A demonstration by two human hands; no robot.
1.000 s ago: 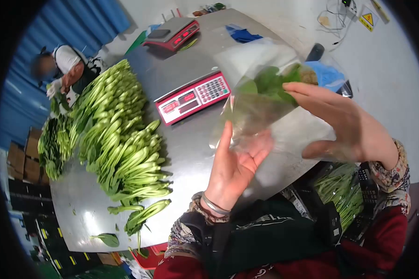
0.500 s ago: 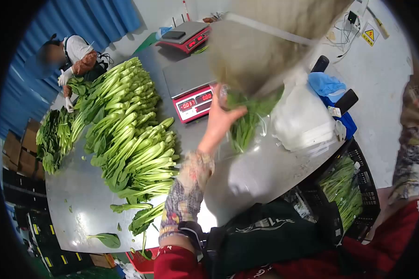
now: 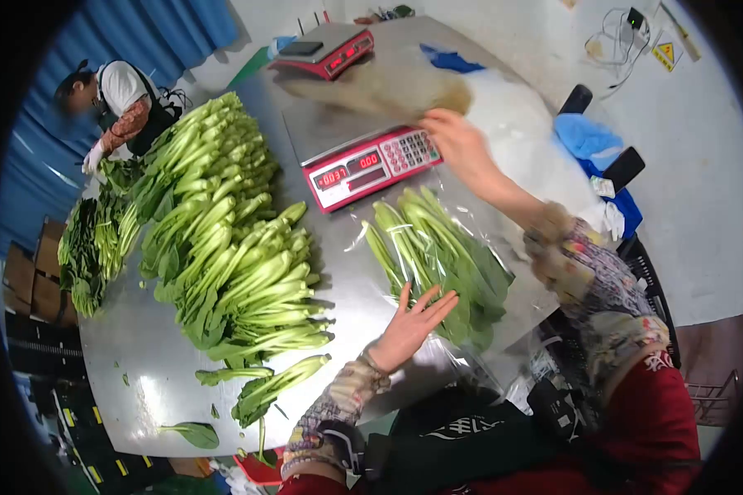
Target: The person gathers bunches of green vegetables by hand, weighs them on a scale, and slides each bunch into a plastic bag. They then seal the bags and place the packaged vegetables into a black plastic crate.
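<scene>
My left hand (image 3: 409, 330) has its fingers spread at the lower edge of a bunch of leafy greens (image 3: 446, 256) in a clear plastic bag. The bag lies on the metal table (image 3: 169, 363), stalks pointing away from me. My right hand (image 3: 462, 153) pinches the end of a blurred brown, semi-transparent object (image 3: 396, 92) above the pan of a red and white scale (image 3: 367, 169). The scale's red digits are lit. Left of it lies a long pile of green vegetables (image 3: 231, 223).
A second scale (image 3: 334, 54) with a dark phone on it stands at the back. At far left a person (image 3: 128, 107) handles greens. White plastic bags (image 3: 520, 124) and a blue cloth (image 3: 586, 140) lie to the right. A dark crate (image 3: 652, 289) is at lower right.
The brown object has moved down from close to the camera to over the scale. My right hand has come into view. My left hand has moved towards me, and the bagged greens lie fully visible.
</scene>
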